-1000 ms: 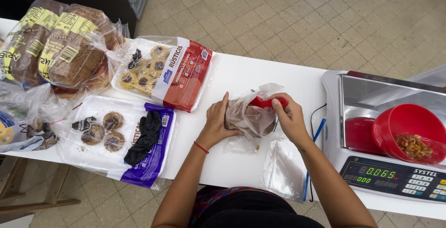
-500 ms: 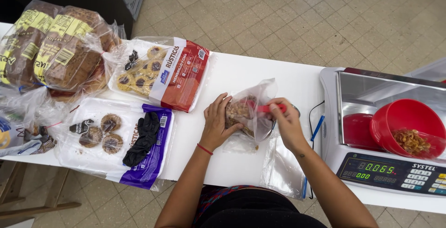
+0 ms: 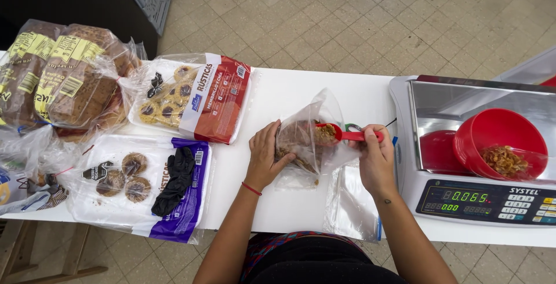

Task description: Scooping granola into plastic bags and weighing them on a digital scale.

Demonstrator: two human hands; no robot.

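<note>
Gripping a red measuring scoop of brown crumbs, the right hand tips it into a clear plastic bag that the left hand holds open on the white counter, beside the scale.

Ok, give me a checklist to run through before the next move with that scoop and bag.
1. Clear bag held open by left hand: ok.
2. Red scoop gripped by right hand: ok.
3. Scoop bowl inside the bag mouth: ok.
4. Scoop loaded with brown crumbs: ok.
5. Red bowl on the scale holds more crumbs: ok.
6. Bag bottom intact: cannot tell.
</note>
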